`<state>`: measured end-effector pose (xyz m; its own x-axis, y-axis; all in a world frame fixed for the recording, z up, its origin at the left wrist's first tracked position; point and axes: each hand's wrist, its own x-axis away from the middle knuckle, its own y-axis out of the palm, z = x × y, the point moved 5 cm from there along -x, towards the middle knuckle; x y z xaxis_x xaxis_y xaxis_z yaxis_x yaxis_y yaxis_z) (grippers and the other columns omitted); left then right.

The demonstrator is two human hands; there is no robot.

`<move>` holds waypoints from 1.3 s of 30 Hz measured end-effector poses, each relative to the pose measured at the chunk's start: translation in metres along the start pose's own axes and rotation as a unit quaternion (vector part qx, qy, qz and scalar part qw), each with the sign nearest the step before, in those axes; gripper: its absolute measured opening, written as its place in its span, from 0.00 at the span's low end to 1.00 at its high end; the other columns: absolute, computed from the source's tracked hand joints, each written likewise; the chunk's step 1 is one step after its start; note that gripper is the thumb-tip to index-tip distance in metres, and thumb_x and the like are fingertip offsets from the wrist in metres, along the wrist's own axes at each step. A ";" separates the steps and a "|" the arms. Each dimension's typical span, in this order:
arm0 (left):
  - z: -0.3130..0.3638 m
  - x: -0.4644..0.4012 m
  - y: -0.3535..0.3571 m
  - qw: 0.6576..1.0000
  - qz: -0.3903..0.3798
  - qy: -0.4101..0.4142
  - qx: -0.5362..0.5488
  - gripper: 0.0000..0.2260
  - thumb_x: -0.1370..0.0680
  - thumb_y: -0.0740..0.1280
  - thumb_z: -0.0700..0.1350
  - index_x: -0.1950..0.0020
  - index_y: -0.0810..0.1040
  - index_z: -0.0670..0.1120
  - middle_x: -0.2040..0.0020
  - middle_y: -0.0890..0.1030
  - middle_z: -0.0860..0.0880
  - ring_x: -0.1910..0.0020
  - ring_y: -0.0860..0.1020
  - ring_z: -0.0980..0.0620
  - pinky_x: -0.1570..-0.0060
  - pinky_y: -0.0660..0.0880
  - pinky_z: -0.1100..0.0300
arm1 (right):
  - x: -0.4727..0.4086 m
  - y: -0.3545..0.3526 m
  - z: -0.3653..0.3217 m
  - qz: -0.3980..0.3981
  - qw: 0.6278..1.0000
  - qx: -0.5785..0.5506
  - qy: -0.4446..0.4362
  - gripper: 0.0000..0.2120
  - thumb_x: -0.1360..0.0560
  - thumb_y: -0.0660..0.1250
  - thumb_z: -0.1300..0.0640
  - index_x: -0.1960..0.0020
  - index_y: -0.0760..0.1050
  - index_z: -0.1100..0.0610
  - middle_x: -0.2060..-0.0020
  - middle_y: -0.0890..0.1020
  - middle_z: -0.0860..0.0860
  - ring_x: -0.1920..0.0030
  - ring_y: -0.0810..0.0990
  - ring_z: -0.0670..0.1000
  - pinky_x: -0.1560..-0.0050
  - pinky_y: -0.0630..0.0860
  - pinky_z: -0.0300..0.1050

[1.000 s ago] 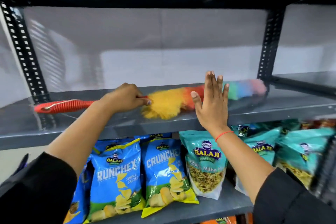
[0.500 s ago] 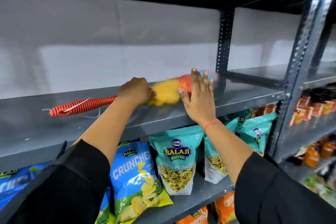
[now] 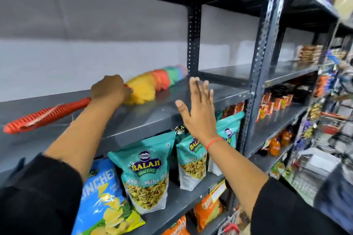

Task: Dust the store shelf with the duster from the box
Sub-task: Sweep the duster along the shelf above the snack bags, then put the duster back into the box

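A rainbow feather duster (image 3: pixel 152 84) with a ribbed red handle lies along the grey metal shelf (image 3: pixel 156 116), its fluffy head reaching toward the back upright post. My left hand (image 3: pixel 108 89) grips the duster where handle meets the yellow fluff, and the handle end sticks out to the left. My right hand (image 3: pixel 198 108) is flat and spread, fingers up, held over the shelf's front part to the right of the duster head. It holds nothing.
Teal wafer bags (image 3: pixel 147 175) and blue chip bags (image 3: pixel 101 196) stand on the shelf below. A perforated steel post (image 3: pixel 261 47) divides this bay from the right one, where small packets and orange bottles (image 3: pixel 275 145) fill lower shelves. Another shelf sits overhead.
The view has swung to the right along the aisle. The duster has slid toward the back post, and my right hand has come off the fluffy head toward the shelf's front.
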<state>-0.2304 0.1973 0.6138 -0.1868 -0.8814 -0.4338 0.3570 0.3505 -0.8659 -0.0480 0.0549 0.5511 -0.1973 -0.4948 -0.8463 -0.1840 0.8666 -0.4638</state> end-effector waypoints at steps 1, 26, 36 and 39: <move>0.002 0.003 -0.008 1.000 0.007 0.019 0.006 0.21 0.26 0.67 0.57 0.45 0.78 0.40 0.42 0.79 0.36 0.45 0.77 0.37 0.53 0.71 0.52 | 0.005 -0.008 0.012 0.019 1.000 0.002 0.017 0.32 0.22 0.55 0.43 0.27 0.44 0.55 0.26 0.52 0.56 0.27 0.43 0.55 0.27 0.41 0.54; 0.165 0.226 0.170 0.853 -0.217 0.427 -0.208 0.13 0.25 0.62 0.57 0.49 0.75 0.49 0.50 0.82 0.47 0.49 0.80 0.46 0.67 0.65 0.59 | 0.236 -0.060 0.155 -0.051 0.989 0.075 0.119 0.27 0.20 0.45 0.43 0.29 0.60 0.61 0.31 0.63 0.57 0.29 0.54 0.53 0.30 0.47 0.55; 0.154 0.313 0.376 0.799 -0.426 0.362 -0.222 0.12 0.23 0.60 0.44 0.41 0.76 0.46 0.40 0.79 0.45 0.41 0.78 0.45 0.46 0.74 0.54 | 0.386 0.002 0.197 -0.275 0.922 0.180 0.204 0.24 0.23 0.51 0.45 0.39 0.75 0.58 0.43 0.81 0.56 0.40 0.76 0.58 0.35 0.60 0.55; 0.142 0.336 0.416 0.784 -0.453 0.351 -0.240 0.13 0.22 0.59 0.43 0.39 0.76 0.46 0.39 0.79 0.46 0.39 0.77 0.45 0.44 0.74 0.55 | 0.429 0.016 0.200 -0.323 0.894 0.191 0.244 0.24 0.25 0.51 0.44 0.39 0.76 0.55 0.43 0.81 0.53 0.41 0.78 0.55 0.42 0.74 0.54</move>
<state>-0.0143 0.0022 0.1437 -0.6824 -0.5051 0.5284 -0.5671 -0.0902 -0.8187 0.0571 -0.1307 0.1276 -0.5834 -0.7878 -0.1976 -0.0871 0.3026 -0.9491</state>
